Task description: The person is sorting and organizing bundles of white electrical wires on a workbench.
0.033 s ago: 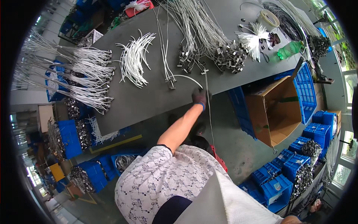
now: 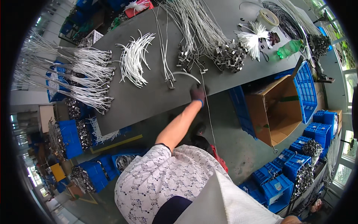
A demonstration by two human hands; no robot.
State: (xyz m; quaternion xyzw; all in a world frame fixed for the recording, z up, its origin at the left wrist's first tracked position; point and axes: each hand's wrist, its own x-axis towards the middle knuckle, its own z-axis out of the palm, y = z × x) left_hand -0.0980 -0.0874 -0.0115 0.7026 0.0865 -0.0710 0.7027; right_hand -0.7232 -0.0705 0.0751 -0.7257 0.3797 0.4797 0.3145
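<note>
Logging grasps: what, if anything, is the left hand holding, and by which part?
Seemingly the white strip, by its end at the left hand; blur hides the grip, so a firm hold can't be confirmed.

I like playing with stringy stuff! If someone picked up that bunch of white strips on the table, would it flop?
The white strips are probably bendy but slightly springy, since they lie in smooth curves. Each looks thin, so likely light. Their ends spread out and no tie shows, so some might slip away.
</note>
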